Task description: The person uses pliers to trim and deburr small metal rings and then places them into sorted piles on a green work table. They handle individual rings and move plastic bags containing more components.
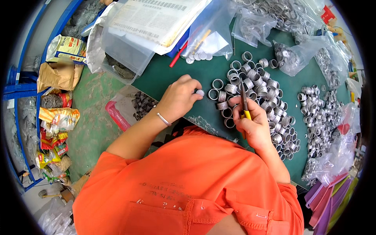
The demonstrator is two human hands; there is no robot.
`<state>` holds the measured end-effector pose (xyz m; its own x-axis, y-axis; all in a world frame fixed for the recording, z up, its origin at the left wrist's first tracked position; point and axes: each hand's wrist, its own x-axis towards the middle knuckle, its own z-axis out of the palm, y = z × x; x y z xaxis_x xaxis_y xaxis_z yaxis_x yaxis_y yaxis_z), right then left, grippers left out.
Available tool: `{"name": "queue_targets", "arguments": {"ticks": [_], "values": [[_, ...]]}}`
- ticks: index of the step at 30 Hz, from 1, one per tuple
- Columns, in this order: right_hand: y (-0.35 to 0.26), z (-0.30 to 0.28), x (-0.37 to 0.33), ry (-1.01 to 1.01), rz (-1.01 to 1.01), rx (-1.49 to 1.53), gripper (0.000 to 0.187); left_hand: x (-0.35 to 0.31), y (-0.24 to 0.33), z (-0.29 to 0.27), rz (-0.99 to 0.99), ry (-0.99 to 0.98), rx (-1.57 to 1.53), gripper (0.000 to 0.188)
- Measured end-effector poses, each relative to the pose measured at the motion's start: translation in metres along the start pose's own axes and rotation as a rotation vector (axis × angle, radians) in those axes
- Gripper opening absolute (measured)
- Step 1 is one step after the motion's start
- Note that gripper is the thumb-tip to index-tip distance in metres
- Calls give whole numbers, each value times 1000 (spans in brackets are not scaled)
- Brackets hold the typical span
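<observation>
Now, left of the heap of grey metal rings [273, 93] on the green tabletop [215, 71], the left hand [178, 97] pinches one small pale toothed disc [199, 93]; over the heap's near side, the right hand [253, 124] grips a yellow-handled, dark-tipped tool [244, 102].

This looks like a small workshop for metal parts: a green worktop [293, 91] carries a large heap of grey metal rings [280, 131] by its near edge, a second heap of small metal parts [319, 117] along its right edge, and clear bags of parts [289, 58] towards the far edge. Yellow-handled pliers [245, 105], blue metal shelving [19, 89] stuffed with plastic bags and a scuffed green floor [92, 113] also show it.
</observation>
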<state>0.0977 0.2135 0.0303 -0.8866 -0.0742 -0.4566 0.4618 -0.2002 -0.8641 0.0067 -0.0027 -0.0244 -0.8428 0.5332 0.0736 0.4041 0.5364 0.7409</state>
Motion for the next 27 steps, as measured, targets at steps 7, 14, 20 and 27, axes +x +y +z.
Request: {"name": "queue_targets", "arguments": {"ticks": [7, 14, 20, 27], "values": [[-1, 3, 6, 29, -354, -585, 54, 4, 16, -8, -354, -99, -851, 7], [-12, 8, 5, -59, -335, -762, 61, -6, 33, -16, -229, -55, -908, 11], [-17, 7, 4, -125, -366, -781, 63, -9, 35, -14, -74, -41, -760, 9], [-28, 5, 4, -180, -344, -818, 60, -7, 34, -19, 71, -63, -559, 7]]}}
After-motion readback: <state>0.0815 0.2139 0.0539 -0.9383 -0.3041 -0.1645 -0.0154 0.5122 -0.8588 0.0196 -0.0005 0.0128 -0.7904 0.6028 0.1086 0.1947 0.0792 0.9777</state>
